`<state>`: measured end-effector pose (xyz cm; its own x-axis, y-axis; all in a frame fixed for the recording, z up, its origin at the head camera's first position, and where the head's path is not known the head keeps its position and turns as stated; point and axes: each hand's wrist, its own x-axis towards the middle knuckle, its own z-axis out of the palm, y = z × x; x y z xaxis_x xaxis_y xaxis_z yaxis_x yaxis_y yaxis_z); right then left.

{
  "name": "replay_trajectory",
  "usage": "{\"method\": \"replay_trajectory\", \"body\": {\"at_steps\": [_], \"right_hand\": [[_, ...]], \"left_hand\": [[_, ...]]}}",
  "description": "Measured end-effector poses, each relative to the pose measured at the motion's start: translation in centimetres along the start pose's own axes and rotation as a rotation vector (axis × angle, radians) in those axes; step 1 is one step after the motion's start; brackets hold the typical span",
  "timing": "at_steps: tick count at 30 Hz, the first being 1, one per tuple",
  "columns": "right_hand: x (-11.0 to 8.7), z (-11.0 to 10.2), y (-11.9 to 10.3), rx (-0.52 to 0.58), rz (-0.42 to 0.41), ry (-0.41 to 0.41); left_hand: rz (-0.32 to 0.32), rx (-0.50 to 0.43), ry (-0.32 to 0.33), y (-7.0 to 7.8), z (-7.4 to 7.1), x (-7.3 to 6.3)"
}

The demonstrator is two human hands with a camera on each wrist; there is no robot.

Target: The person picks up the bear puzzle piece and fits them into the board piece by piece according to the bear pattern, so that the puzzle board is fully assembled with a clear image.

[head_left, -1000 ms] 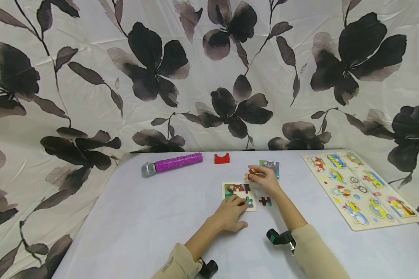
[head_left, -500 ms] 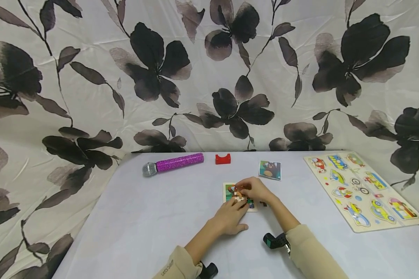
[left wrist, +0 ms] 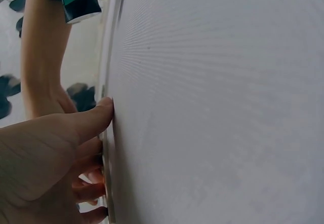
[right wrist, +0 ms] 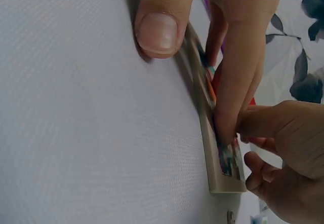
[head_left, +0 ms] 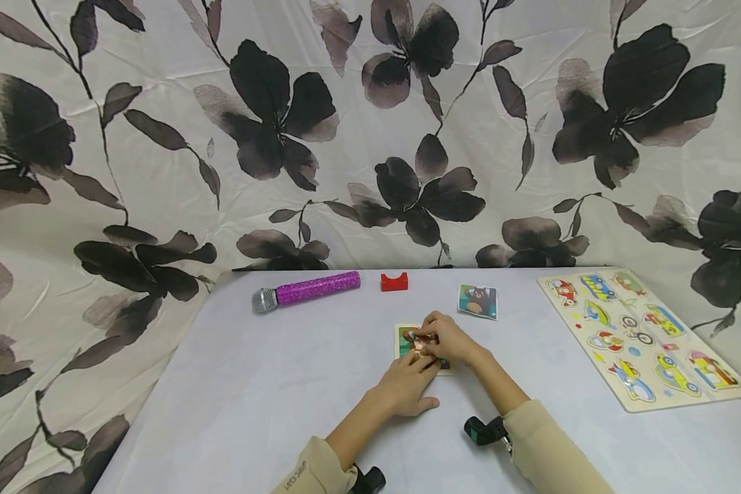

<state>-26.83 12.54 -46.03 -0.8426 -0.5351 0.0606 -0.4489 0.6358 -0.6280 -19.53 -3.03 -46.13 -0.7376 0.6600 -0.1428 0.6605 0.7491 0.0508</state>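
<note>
A small wooden jigsaw puzzle (head_left: pixel 404 331) with a green and brown picture lies flat in the middle of the table, partly hidden under both hands. My left hand (head_left: pixel 405 385) rests across its near side with fingers extended; the thumb (right wrist: pixel 158 31) lies on the tabletop beside the frame, as the right wrist view shows. My right hand (head_left: pixel 452 341) comes in from the right, its thumb and fingertips pinching a brown-orange puzzle piece (head_left: pixel 421 341) down at the puzzle's middle. Most of that piece is covered by fingers.
Behind the puzzle lie a bear picture card (head_left: pixel 478 302), a red notched block (head_left: pixel 394 282) and a purple glitter microphone (head_left: pixel 315 288). A large vehicle puzzle board (head_left: pixel 642 336) is at the right. In the right wrist view, a loose piece (right wrist: pixel 230 217) lies beside the puzzle.
My right hand has carried the piece from near the bear card down and left onto the puzzle, its fingers shifting slightly there since. The left hand has stayed almost still.
</note>
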Motion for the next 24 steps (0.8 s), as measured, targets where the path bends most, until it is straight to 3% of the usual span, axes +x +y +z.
{"method": "replay_trajectory", "body": {"at_steps": [5, 9, 20, 24], "right_hand": [[-0.12, -0.06, -0.03, -0.079, -0.022, 0.044], [-0.35, -0.01, 0.03, -0.093, -0.009, 0.022], [-0.03, -0.08, 0.11, -0.039, -0.007, -0.04], [0.26, -0.15, 0.7, -0.033, -0.054, -0.01]], "left_hand": [[0.002, 0.006, 0.013, -0.02, -0.04, -0.02], [0.007, 0.003, 0.021, -0.02, 0.01, -0.1], [0.004, -0.007, 0.018, -0.03, 0.08, -0.22], [0.003, -0.021, 0.014, -0.04, -0.06, -0.14]]}}
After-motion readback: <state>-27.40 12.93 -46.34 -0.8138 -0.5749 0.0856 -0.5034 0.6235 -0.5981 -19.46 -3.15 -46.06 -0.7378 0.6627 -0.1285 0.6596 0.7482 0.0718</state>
